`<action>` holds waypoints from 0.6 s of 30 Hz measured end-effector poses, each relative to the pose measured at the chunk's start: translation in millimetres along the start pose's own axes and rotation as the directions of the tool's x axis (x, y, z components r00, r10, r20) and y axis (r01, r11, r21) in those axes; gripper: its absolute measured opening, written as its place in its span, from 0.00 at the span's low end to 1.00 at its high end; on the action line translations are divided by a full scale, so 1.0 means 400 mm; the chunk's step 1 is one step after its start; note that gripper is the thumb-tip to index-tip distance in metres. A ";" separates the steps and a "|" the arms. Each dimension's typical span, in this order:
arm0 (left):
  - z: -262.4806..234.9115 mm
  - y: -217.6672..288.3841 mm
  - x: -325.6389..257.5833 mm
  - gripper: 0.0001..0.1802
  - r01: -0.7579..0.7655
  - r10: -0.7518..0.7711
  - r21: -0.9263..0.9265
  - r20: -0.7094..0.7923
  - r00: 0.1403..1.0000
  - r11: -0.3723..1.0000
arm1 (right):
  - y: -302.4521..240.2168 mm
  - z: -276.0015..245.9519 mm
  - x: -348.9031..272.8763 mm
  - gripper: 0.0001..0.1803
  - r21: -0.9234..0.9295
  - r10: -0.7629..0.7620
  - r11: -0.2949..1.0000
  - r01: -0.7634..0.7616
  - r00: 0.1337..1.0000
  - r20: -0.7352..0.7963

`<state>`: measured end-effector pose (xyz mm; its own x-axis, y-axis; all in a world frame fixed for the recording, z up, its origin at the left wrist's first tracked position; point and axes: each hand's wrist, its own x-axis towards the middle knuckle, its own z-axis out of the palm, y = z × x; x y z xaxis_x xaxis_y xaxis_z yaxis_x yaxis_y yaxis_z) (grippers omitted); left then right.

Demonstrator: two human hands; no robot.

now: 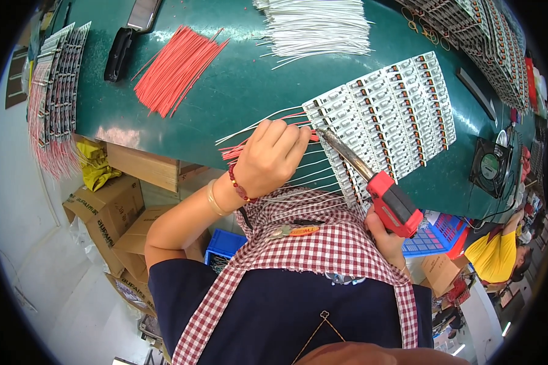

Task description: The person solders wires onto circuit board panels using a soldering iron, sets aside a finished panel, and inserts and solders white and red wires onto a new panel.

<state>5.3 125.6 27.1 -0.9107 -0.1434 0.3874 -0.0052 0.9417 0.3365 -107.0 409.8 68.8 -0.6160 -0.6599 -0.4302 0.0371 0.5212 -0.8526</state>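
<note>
My left hand [271,155] is closed on a bunch of thin red wires [230,153], holding their ends against the left edge of a white circuit board panel [386,112]. My right hand [385,236] grips a red-and-black soldering gun [394,204] from below. Its metal tip meets the panel's edge beside my left fingertips; the exact contact point is too small to make out. Several white wires [313,181] trail from that same edge toward the apron. The panel lies tilted on the green table [249,79], with rows of small components on it.
Loose red wires [176,70] and white wires [316,27] lie across the table. Wired boards [58,85] hang over its left end; stacked panels [475,42] stand at far right. A small black fan [490,167] sits near the right edge. A person in yellow [493,255] is beyond.
</note>
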 end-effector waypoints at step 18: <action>0.002 0.000 0.003 0.17 -0.007 0.007 0.002 -0.061 0.998 1.000 | -0.018 0.009 -0.008 0.14 0.089 -0.049 0.994 0.055 0.996 -0.070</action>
<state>4.1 125.7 26.9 -0.8839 -0.1546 0.4413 0.0006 0.9434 0.3316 -102.3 406.2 75.2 -0.6706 -0.6453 -0.3660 0.0729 0.4337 -0.8981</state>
